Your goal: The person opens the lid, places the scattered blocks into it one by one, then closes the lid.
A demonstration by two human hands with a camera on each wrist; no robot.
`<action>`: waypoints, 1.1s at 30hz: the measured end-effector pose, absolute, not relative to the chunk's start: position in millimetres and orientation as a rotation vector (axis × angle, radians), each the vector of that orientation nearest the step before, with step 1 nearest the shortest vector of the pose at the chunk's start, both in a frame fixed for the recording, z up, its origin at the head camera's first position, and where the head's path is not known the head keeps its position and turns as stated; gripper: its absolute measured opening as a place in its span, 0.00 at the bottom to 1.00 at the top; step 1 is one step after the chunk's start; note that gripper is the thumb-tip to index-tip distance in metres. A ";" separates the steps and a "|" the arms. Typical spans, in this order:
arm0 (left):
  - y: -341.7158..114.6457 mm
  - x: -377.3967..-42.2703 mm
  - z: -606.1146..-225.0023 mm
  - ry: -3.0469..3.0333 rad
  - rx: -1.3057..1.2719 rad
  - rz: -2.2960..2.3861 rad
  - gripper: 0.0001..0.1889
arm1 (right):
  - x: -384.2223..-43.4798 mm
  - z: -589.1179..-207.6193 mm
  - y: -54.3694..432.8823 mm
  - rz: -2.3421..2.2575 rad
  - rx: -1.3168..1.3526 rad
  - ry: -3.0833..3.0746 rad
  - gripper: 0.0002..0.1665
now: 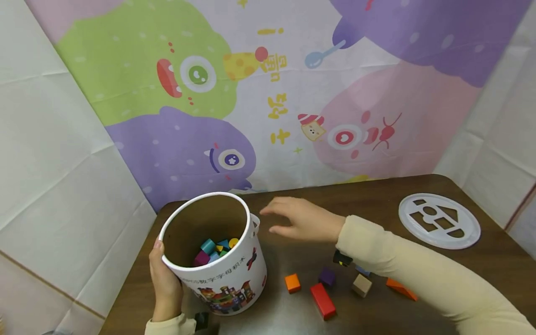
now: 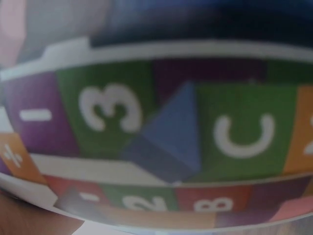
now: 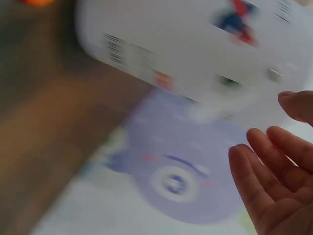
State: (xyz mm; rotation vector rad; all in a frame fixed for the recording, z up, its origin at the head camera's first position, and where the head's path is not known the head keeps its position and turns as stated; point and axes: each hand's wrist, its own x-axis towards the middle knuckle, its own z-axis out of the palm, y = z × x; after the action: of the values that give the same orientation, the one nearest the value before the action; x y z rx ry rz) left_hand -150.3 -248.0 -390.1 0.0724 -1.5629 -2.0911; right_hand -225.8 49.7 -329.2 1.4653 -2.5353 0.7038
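A white bucket with printed pictures and lettering stands at the table's left side. Inside it lie several colored toy blocks. My left hand holds the bucket's left side, its fingertip at the rim; part of the hand is hidden. Letter and number prints on the bucket fill the left wrist view. To the right of the bucket, beside its handle lug, my right hand is apart from it with nothing in it. In the right wrist view, that hand's fingers spread beside the blurred bucket.
On the brown table lie an orange block, a red block, a purple block, a wooden block and an orange triangular block. A white lid with shaped holes lies far right. A cartoon cloth hangs behind.
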 end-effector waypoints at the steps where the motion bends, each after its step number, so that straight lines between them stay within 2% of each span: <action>1: -247.7 -150.2 -390.0 -1.557 0.076 -2.095 0.24 | -225.7 -338.5 52.8 0.669 1.472 -2.570 0.22; 7: -247.1 -149.3 -390.0 -1.536 0.069 -2.113 0.24 | -215.8 -388.2 55.3 0.391 1.565 -2.787 0.24; 12: -247.2 -149.3 -391.1 -1.525 0.058 -2.118 0.24 | -205.4 -412.1 48.9 0.214 1.585 -2.876 0.25; 18: -247.6 -149.5 -390.1 -1.530 0.055 -2.113 0.24 | -199.1 -427.5 42.9 0.098 1.630 -2.857 0.15; 27: -247.9 -150.5 -389.6 -1.555 0.048 -2.098 0.25 | -199.0 -434.2 41.7 0.118 1.658 -2.842 0.09; 33: -248.3 -150.7 -391.0 -1.570 0.072 -2.089 0.25 | -208.6 -408.7 47.5 0.336 1.586 -2.874 0.17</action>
State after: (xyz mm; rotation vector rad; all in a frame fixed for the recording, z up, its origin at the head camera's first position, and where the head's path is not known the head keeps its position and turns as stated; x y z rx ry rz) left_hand -150.7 -248.3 -391.0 0.0719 -1.5701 -2.0892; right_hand -208.6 47.5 -408.7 1.5861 -2.8740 0.3355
